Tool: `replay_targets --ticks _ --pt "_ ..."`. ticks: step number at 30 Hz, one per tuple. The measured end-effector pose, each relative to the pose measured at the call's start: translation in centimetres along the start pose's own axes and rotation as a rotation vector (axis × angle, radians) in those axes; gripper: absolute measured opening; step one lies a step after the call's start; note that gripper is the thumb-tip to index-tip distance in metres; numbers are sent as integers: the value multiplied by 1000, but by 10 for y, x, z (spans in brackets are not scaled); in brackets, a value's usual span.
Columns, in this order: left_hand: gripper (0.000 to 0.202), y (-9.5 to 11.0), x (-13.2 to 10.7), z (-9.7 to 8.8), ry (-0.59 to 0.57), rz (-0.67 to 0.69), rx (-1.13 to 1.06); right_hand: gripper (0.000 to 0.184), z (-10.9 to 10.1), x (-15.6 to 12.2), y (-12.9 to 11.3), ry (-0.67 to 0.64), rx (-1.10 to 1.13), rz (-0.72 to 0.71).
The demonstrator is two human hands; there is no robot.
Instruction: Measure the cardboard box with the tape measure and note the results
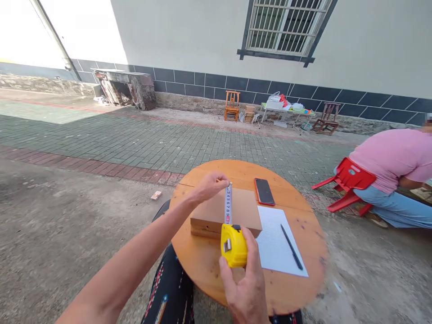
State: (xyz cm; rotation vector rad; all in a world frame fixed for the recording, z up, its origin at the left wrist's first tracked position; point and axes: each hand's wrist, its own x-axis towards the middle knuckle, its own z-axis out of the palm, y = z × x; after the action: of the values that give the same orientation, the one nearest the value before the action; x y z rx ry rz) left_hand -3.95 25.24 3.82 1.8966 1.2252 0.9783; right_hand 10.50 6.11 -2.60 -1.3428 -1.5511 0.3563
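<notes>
My right hand [245,281] grips a yellow tape measure [233,246] in front of the near edge of a brown cardboard box [206,217]. The white blade [228,204] runs out from the case, away from me, across the box top, with black numbers showing. At its far end my left hand [213,183] pinches the blade tip with closed fingers, above the far side of the box. The box lies flat on a round wooden table [297,234]. Right of it are a sheet of paper [275,243] and a black pen [291,246] lying on the paper.
A phone in a red case [264,191] lies behind the paper. To the right, a person in a pink shirt [398,155] sits on a red plastic chair [357,175]. Wooden chairs and a folding table [286,108] stand by the far wall. A small packet [156,195] is on the ground.
</notes>
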Motion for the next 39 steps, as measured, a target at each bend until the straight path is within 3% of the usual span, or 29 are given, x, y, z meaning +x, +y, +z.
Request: replay_targets --ticks 5,8,12,15,18,24,27,29,32,35,37,39 --pt "25 35 -76 10 16 106 1 62 -18 -8 0 17 105 109" --pt "29 37 -125 17 27 136 83 67 -28 -12 7 -3 180 141" --pt "27 2 -186 26 364 86 117 63 -42 -4 20 -83 143 137" --pt "24 -36 -224 40 544 -25 166 58 -47 21 27 -181 73 -39" --pt "26 -63 -246 58 602 -128 198 60 -39 59 35 -264 9 -266" --pt "29 -76 -241 80 616 -174 170 68 -14 124 48 -442 -186 -486" --pt "29 -75 -234 84 598 -180 145 62 -16 133 43 -568 -269 -506" --pt "31 -75 -231 85 605 -198 124 58 -23 132 40 -579 -296 -485" --pt "38 -75 -226 83 632 -229 89 53 -32 123 43 -477 -277 -393" --pt "47 -76 -216 77 647 -235 53 46 -38 112 60 -218 -216 -235" --pt "52 -75 -207 73 633 -258 12 46 -39 105 72 -54 -144 -66" --pt "58 -73 -197 72 605 -309 -62 54 -39 96 82 -17 -34 156"
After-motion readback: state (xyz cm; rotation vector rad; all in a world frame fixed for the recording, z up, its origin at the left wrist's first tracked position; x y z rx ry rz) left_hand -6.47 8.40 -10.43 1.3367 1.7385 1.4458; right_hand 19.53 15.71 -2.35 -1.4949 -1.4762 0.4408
